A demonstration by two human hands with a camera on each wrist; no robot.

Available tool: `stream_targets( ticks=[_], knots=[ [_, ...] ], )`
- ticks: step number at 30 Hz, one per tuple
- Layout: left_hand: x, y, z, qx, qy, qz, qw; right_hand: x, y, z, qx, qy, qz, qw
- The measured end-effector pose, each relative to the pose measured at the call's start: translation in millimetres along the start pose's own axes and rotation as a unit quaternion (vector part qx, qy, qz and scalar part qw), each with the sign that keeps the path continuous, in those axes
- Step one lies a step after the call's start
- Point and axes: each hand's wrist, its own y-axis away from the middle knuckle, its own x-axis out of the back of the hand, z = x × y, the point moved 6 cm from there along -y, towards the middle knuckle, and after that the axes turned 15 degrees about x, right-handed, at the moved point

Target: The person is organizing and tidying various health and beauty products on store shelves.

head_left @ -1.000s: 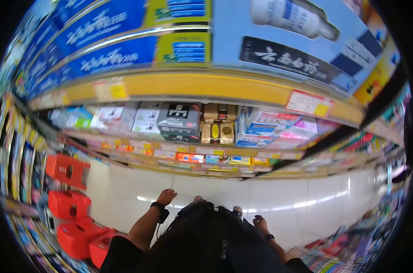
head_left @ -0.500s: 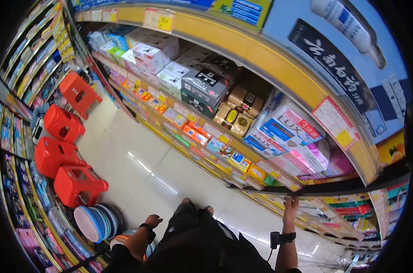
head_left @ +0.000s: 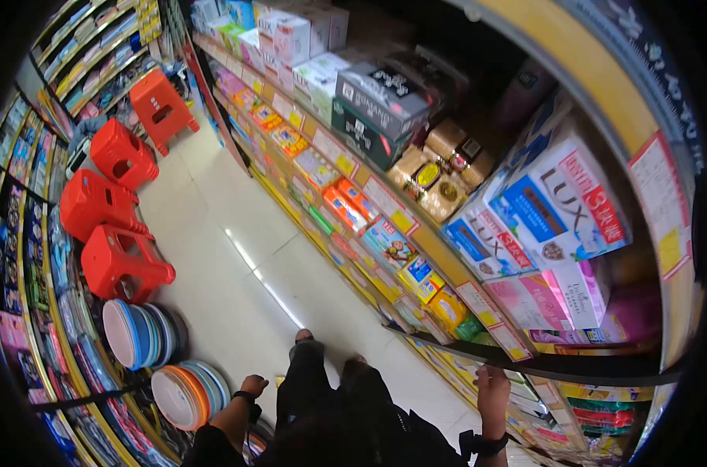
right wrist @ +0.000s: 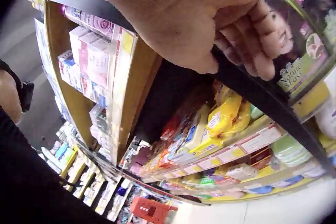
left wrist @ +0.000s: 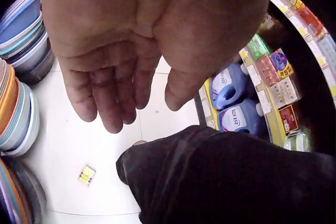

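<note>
My left hand (head_left: 254, 386) hangs low over the tiled floor, holding nothing. In the left wrist view its fingers (left wrist: 113, 98) point down, relaxed and slightly bent. My right hand (head_left: 492, 389) is at the black shelf upright (head_left: 587, 359), its fingertips overlapping the upright's lower edge. Loosely bent fingers (right wrist: 262, 40) show in the right wrist view, with the dark upright passing behind them and nothing gripped. Nearest to this hand are yellow bagged soap packs (right wrist: 226, 119) on a shelf and a dark pack with green edging (right wrist: 304, 61).
LUX soap boxes (head_left: 559, 198) and dark boxes (head_left: 384, 97) fill the upper shelf. Red stools (head_left: 128, 261) and stacked basins (head_left: 135, 335) line the aisle's left side. Blue jugs (left wrist: 239, 116) stand on the bottom shelf. A small yellow-and-white packet (left wrist: 86, 175) lies on the floor.
The head view has turned and shifted along the aisle, bringing the LUX boxes closer and showing more floor and basins. My right hand has risen from beside the body to the black upright.
</note>
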Motion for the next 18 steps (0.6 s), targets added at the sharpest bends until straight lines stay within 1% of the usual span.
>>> stream_targets(
  ticks=[1, 2, 3, 4, 5, 6, 7, 8, 9, 10, 11, 12, 13, 14, 15, 16, 18],
  knots=[
    [-2.5, -2.8, 0.2, -0.010, -0.015, 0.004, 1.000, -7.2, -0.7, -6.3, 0.014, -0.009, -0.073, 0.997],
    [-26.9, 0.4, -4.6, -0.011, -0.020, 0.005, 1.000, -14.8, -1.4, -2.4, 0.034, -0.014, -0.157, 0.987],
    [-52.4, -9.2, -12.4, -0.041, -0.090, -0.002, 0.995, -24.6, -0.7, -4.5, 0.045, -0.020, -0.219, 0.975],
    [-86.0, -26.4, -24.0, -0.069, -0.155, -0.008, 0.985, -38.7, -6.7, -0.7, 0.056, -0.018, -0.223, 0.973],
    [-90.4, -30.2, -25.7, -0.126, -0.172, 0.010, 0.977, -47.5, -1.5, 0.9, 0.000, -0.090, -0.251, 0.964],
    [-101.7, -33.4, -31.3, -0.119, -0.152, 0.005, 0.981, -61.9, 1.5, 5.8, -0.054, -0.160, -0.279, 0.945],
    [-105.2, -44.4, -26.1, -0.058, -0.101, -0.022, 0.993, -93.3, -0.3, 35.4, 0.000, -0.126, -0.260, 0.957],
    [-106.4, -33.7, -31.0, 0.006, -0.052, -0.048, 0.997, -108.4, 2.6, 49.9, 0.000, -0.128, -0.260, 0.957],
    [-113.6, -36.7, -34.2, 0.051, -0.016, -0.058, 0.997, -129.7, 2.8, 64.4, -0.002, -0.143, -0.278, 0.950],
    [-139.0, -53.6, -43.4, 0.080, 0.018, -0.061, 0.995, -145.6, -3.0, 74.4, -0.003, -0.145, -0.296, 0.944],
    [-140.5, -52.6, -55.5, 0.112, 0.045, -0.062, 0.991, -151.1, -0.8, 77.9, -0.045, -0.149, -0.315, 0.936],
    [-156.6, -62.6, -61.9, 0.138, 0.078, -0.068, 0.985, -158.8, -5.5, 83.2, -0.042, -0.143, -0.313, 0.938],
    [-182.8, -78.9, -67.2, 0.141, 0.065, -0.082, 0.984, -177.7, -13.9, 96.4, -0.032, -0.097, -0.315, 0.944],
    [-188.5, -81.1, -76.1, 0.150, 0.056, -0.098, 0.982, -184.9, -10.5, 103.6, -0.030, -0.064, -0.324, 0.943],
    [-218.6, -97.3, -95.1, 0.131, 0.056, -0.112, 0.983, -190.0, -15.1, 105.0, 0.048, -0.073, -0.317, 0.944],
    [-240.3, -108.7, -97.3, 0.081, 0.000, -0.130, 0.988, -198.6, -24.8, 106.4, 0.058, -0.062, -0.313, 0.946],
    [-247.7, -111.1, -105.0, 0.132, -0.023, -0.165, 0.977, -204.0, -19.4, 98.7, 0.077, -0.018, -0.321, 0.944]
  ],
)
